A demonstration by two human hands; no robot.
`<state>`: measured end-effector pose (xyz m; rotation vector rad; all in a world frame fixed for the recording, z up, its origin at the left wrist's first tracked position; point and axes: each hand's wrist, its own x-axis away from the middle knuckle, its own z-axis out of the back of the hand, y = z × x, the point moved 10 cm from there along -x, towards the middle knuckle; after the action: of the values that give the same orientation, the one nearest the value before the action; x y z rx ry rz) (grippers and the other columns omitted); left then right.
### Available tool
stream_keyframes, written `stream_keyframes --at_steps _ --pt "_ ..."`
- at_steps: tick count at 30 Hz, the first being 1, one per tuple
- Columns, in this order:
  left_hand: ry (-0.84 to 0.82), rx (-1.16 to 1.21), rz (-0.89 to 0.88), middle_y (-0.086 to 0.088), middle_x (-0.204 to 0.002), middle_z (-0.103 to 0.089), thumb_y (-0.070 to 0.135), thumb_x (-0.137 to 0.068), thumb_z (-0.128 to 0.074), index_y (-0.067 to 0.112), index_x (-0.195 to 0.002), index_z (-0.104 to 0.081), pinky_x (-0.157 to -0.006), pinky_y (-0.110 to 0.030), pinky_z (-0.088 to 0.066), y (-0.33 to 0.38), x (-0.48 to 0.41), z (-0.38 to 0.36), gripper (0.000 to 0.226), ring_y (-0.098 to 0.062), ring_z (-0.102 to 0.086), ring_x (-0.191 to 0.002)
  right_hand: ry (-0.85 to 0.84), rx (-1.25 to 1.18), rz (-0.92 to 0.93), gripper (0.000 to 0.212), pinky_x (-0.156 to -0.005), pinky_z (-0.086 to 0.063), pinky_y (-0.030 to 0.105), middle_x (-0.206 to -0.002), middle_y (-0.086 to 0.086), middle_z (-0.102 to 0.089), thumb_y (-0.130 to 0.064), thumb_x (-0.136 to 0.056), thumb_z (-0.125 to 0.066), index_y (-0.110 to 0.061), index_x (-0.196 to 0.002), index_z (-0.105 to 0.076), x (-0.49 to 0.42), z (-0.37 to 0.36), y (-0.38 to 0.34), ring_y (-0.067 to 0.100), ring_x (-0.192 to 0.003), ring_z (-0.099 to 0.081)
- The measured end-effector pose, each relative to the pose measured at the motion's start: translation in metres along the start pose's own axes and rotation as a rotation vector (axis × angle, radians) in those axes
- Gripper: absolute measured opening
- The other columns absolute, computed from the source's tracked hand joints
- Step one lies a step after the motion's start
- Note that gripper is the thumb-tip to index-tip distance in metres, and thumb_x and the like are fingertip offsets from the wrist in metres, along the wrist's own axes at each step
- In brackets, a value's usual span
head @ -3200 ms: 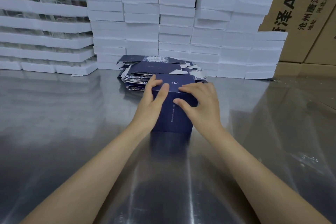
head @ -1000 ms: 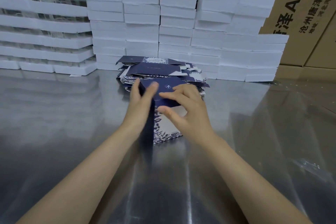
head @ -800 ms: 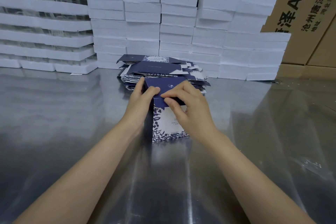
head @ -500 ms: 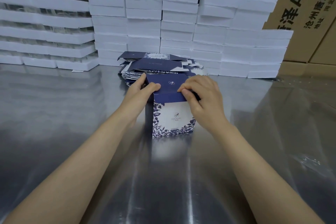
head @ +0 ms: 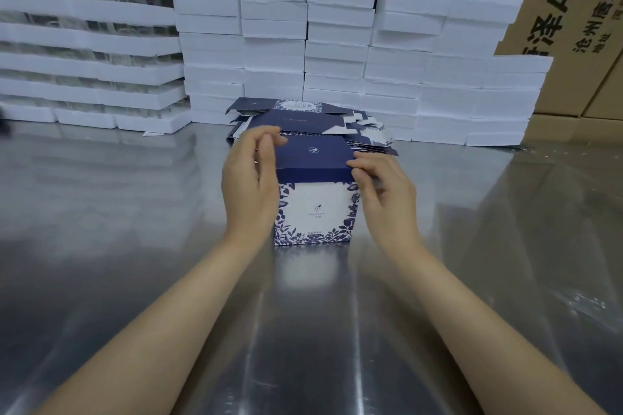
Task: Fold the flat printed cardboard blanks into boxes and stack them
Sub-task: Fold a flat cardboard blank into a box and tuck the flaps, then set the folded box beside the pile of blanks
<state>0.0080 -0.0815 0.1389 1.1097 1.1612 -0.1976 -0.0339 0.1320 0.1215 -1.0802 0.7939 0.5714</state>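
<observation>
Lid down, this box is all but done

The box stands upright in the middle of the desk, white leaf-print face toward me, just in front of the pile of flat blanks. Half a second ago I still had the navy lid pinched by its front flap. Now it lies flat across the top with the flap folded down over the front. My right hand has curled fingertips nipping the lid's near right corner. My left hand lies along the box's left side, fingers loose and lifted off the lid, holding nothing as far as the blur lets me tell. I judge the folding finished once that corner is seated; stacking comes next, though I see no stack of finished boxes here
</observation>
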Motion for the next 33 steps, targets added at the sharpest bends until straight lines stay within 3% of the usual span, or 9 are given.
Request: stream_keyframes --at_steps 3,5,9,13,17,20,23,26,33 --pt "-0.173 -0.353 -0.472 0.006 -0.1 -0.069 0.04 -0.098 -0.048 0.016 -0.102 -0.068 -0.087 -0.033 -0.039 0.04 0.019 -0.028 0.032 -0.015 -0.06 -0.096 0.03 0.048 0.037 0.017 -0.077 -0.054 0.04 -0.102 0.002 -0.064 -0.004 -0.094 -0.056 -0.007 -0.102 -0.071 0.003 -0.004 -0.008 0.01 -0.096 -0.059" --pt "-0.31 -0.615 -0.559 0.001 -0.111 -0.067 0.055 -0.09 -0.053 0.014 -0.113 -0.067 -0.103 -0.043 -0.035 0.034 0.037 -0.056 0.049 -0.021 -0.06 -0.105 -0.029 0.008 0.03 0.022 -0.082 -0.053 0.042 -0.109 0.001 -0.064 -0.008 -0.097 -0.052 -0.008 -0.11 -0.069 0.004 -0.01 -0.007 0.009 -0.101 -0.059" --pt "-0.373 -0.785 -0.319 -0.008 -0.128 -0.054 0.06 -0.076 -0.062 0.012 -0.124 -0.055 -0.104 -0.077 -0.014 -0.004 0.042 -0.063 0.068 -0.03 -0.043 -0.131 -0.308 -0.271 -0.104 0.038 -0.102 -0.046 0.035 -0.139 -0.008 -0.053 -0.016 -0.102 -0.042 -0.03 -0.137 -0.044 0.021 -0.04 0.003 0.008 -0.122 -0.056" --pt "-0.257 -0.811 -0.173 -0.017 -0.124 -0.051 0.028 -0.067 -0.078 0.006 -0.115 -0.052 -0.098 -0.078 -0.023 -0.038 0.014 -0.026 0.058 -0.034 -0.039 -0.126 -0.581 -0.059 -0.086 0.048 -0.107 -0.041 0.031 -0.145 -0.009 -0.046 -0.017 -0.102 -0.043 -0.036 -0.145 -0.029 0.053 -0.079 0.01 0.003 -0.128 -0.048" --pt "-0.117 -0.957 -0.058 -0.022 -0.131 -0.045 0.015 -0.071 -0.073 0.003 -0.119 -0.049 -0.101 -0.081 -0.011 -0.083 -0.018 0.03 0.055 -0.038 -0.033 -0.133 -0.762 0.169 -0.003 0.046 -0.112 -0.033 0.027 -0.143 -0.015 -0.048 -0.022 -0.101 -0.044 -0.034 -0.145 -0.038 0.068 -0.096 0.017 -0.001 -0.131 -0.041" --pt "-0.154 -1.034 -0.047 -0.026 -0.148 -0.033 0.015 -0.079 -0.071 0.0 -0.137 -0.04 -0.103 -0.08 -0.008 -0.119 -0.032 0.042 0.067 -0.044 -0.015 -0.145 -0.787 0.239 0.063 0.04 -0.106 -0.03 0.016 -0.138 -0.014 -0.052 -0.022 -0.098 -0.046 -0.029 -0.138 -0.049 0.069 -0.103 0.016 0.001 -0.129 -0.041" --pt "-0.207 -1.1 0.022 -0.024 -0.159 -0.011 0.021 -0.084 -0.069 0.0 -0.15 -0.02 -0.104 -0.078 -0.01 -0.158 -0.048 0.038 0.084 -0.044 0.0 -0.147 -0.689 0.349 0.076 0.034 -0.103 -0.041 0.029 -0.128 -0.008 -0.062 -0.011 -0.092 -0.05 -0.02 -0.122 -0.065 0.047 -0.098 0.029 0.012 -0.124 -0.049" --pt "-0.237 -1.129 0.077 -0.022 -0.16 -0.007 0.024 -0.086 -0.067 0.003 -0.152 -0.012 -0.105 -0.077 -0.012 -0.19 -0.069 0.027 0.088 -0.042 0.003 -0.147 -0.561 0.441 0.001 0.031 -0.091 -0.047 0.037 -0.113 -0.005 -0.067 -0.001 -0.088 -0.05 -0.015 -0.108 -0.07 0.017 -0.092 0.05 0.017 -0.116 -0.054" --pt "-0.244 -1.167 0.142 -0.02 -0.161 -0.003 0.025 -0.088 -0.063 0.008 -0.153 -0.004 -0.105 -0.076 -0.013 -0.262 -0.118 -0.013 0.09 -0.041 0.002 -0.148 -0.656 0.351 0.046 0.026 -0.085 -0.049 0.031 -0.096 -0.015 -0.066 -0.01 -0.082 -0.049 -0.021 -0.091 -0.07 0.013 -0.122 0.059 0.008 -0.097 -0.058"
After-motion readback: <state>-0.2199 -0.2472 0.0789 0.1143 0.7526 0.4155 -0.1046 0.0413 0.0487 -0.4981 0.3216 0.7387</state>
